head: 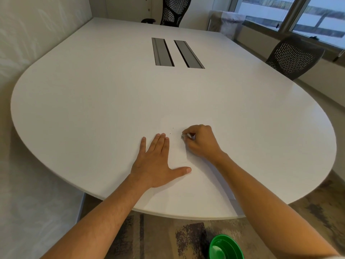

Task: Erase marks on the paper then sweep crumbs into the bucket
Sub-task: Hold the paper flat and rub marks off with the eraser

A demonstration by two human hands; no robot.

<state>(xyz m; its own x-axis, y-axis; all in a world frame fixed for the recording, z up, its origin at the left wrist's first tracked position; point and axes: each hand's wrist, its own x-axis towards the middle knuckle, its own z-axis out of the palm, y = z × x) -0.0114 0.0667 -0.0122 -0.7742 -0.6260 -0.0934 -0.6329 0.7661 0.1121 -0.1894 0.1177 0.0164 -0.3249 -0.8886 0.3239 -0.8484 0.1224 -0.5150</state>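
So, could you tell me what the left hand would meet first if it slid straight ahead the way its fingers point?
Probably the small dark marks just beyond the left hand fingertips on the paper; past them, only bare table shows.

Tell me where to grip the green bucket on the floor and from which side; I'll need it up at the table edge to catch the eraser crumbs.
Take the green bucket by its rim, from above. It stands upright on the carpet, mouth open upward, below the table's near edge, so the rim is the exposed part. No handle shows. The left hand rests flat; the right hand pinches the eraser.
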